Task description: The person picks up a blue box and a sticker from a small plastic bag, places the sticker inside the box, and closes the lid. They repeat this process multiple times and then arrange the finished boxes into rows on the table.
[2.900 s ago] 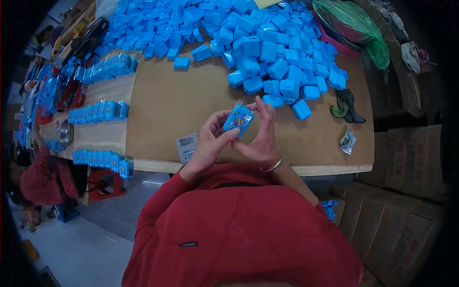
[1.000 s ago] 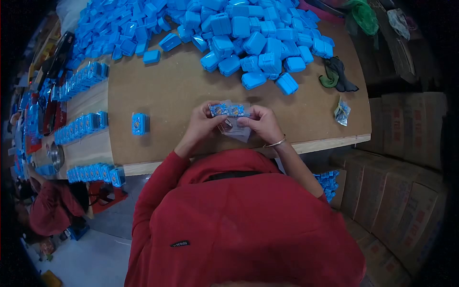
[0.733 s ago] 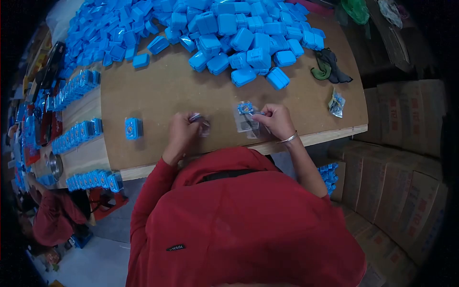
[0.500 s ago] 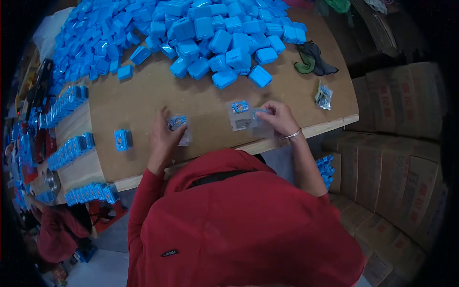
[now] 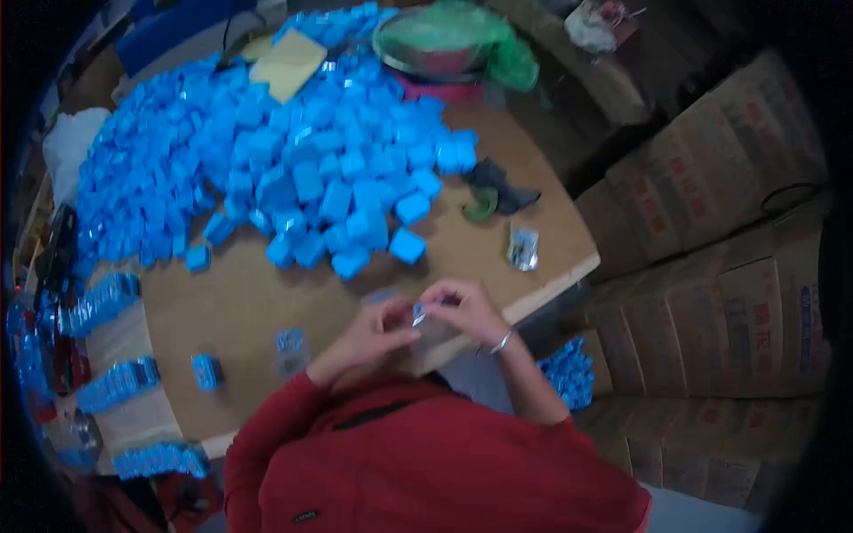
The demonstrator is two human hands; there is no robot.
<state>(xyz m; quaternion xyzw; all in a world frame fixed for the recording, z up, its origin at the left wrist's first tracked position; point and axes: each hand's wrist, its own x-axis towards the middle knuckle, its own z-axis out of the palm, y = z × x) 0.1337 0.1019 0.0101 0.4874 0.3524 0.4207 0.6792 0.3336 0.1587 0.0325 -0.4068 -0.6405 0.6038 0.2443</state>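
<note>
A small clear plastic packet with blue print [image 5: 418, 314] is between my hands near the table's front edge, slightly blurred. My right hand [image 5: 469, 313], with a bracelet at the wrist, pinches its upper right side. The curled fingers and thumb of my left hand [image 5: 373, 333] close on its left side. Left of that hand, a second printed packet [image 5: 290, 347] lies flat on the brown table. Another packet [image 5: 382, 295] shows partly behind my hands. Farther left stands a single blue box with a printed front [image 5: 207, 372].
A large heap of blue boxes [image 5: 306, 178] covers the back of the table [image 5: 240, 306]. Rows of printed boxes [image 5: 120, 382] line the left side. Dark cloth [image 5: 505, 191] and a silvery packet [image 5: 523, 248] lie at right. Cardboard cartons [image 5: 711, 329] are stacked beside the table.
My left hand has left the left packet on the table and moved right to meet my right hand at another packet. The whole view has shifted and tilted.
</note>
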